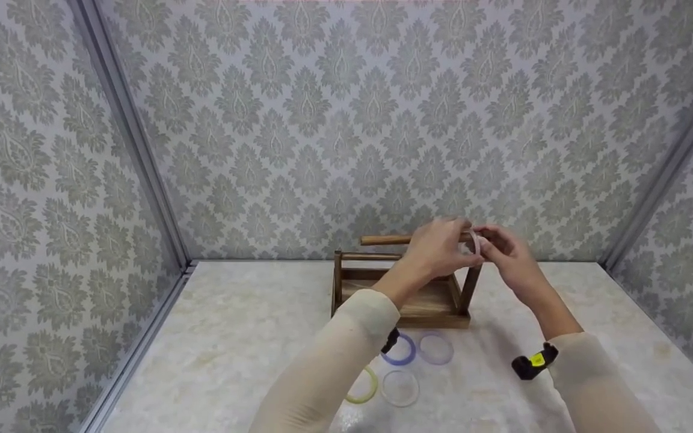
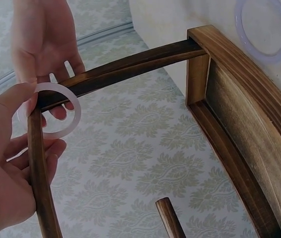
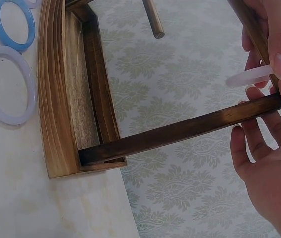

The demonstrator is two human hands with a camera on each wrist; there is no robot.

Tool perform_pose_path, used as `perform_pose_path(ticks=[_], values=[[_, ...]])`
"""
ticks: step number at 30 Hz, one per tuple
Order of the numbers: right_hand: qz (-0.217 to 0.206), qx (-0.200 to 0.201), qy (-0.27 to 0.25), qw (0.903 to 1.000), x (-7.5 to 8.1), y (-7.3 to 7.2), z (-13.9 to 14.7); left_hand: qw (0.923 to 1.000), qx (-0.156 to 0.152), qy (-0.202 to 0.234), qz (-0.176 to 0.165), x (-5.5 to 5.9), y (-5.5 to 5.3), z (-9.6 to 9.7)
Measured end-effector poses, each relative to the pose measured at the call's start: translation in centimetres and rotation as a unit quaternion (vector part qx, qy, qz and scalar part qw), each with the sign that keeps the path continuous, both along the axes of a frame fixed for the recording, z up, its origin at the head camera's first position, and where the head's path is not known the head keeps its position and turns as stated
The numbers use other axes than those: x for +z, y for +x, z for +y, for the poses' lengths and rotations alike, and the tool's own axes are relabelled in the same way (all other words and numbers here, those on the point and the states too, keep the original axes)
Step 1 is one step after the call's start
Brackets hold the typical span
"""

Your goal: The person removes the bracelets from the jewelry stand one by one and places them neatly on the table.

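A pale, translucent bangle (image 2: 77, 110) encircles the end of a wooden bar on a brown wooden stand (image 1: 437, 323), close to the top of an upright post (image 3: 185, 130). My left hand (image 1: 440, 246) pinches the bangle, its thumb on the rim and its fingers behind the bar. From the other side my right hand (image 1: 512, 258) reaches in, thumb and fingertip at the bangle's edge. Its other fingers spread loosely behind the post in the right wrist view. The fingers partly cover the bangle's far edge.
On the table before the stand lie a blue bangle (image 1: 412, 353), a lavender bangle (image 1: 452, 349), a yellow bangle (image 1: 375, 385) and a whitish bangle (image 1: 417, 388). Another wooden bar (image 2: 169, 215) has a free end. A patterned wall (image 1: 322, 150) rises behind the table.
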State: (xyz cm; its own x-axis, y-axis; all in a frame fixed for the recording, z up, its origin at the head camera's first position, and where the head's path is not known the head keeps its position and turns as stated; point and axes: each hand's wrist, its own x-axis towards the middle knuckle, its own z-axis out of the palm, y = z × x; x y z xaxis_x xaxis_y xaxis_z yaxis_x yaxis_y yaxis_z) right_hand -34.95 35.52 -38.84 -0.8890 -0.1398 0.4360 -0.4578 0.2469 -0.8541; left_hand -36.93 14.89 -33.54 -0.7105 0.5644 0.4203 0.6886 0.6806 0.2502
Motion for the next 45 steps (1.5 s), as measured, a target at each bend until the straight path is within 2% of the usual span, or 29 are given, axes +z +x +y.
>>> perform_pose_path(ticks=[7, 14, 26, 30, 35, 45], values=[[-0.011, -0.006, 0.010, 0.9999, -0.1, 0.4, 0.3, 0.9999, -0.001, -0.013, -0.010, 0.0, 0.2, 0.2], [-0.004, 0.003, 0.011, 0.9999, 0.2, 0.2, 0.1, 0.9998, 0.007, 0.008, -0.014, 0.1, 0.0, 0.1], [-0.020, -0.002, 0.007, 0.9998, 0.5, 0.2, -0.3, 0.9998, -0.019, 0.006, -0.005, 0.1, 0.1, -0.9], [-0.022, -0.008, 0.010, 0.9997, 0.6, 0.2, -0.1, 0.9995, -0.029, 0.007, 0.011, 0.2, 0.1, -1.2], [-0.025, -0.010, -0.005, 0.9996, 0.4, 0.3, -0.2, 0.9992, -0.029, -0.002, 0.029, 0.1, 0.1, -2.6], [-0.018, -0.020, 0.006, 0.9996, 0.4, 0.1, -0.5, 0.9993, -0.021, -0.005, 0.031, 0.2, -0.4, -6.2]])
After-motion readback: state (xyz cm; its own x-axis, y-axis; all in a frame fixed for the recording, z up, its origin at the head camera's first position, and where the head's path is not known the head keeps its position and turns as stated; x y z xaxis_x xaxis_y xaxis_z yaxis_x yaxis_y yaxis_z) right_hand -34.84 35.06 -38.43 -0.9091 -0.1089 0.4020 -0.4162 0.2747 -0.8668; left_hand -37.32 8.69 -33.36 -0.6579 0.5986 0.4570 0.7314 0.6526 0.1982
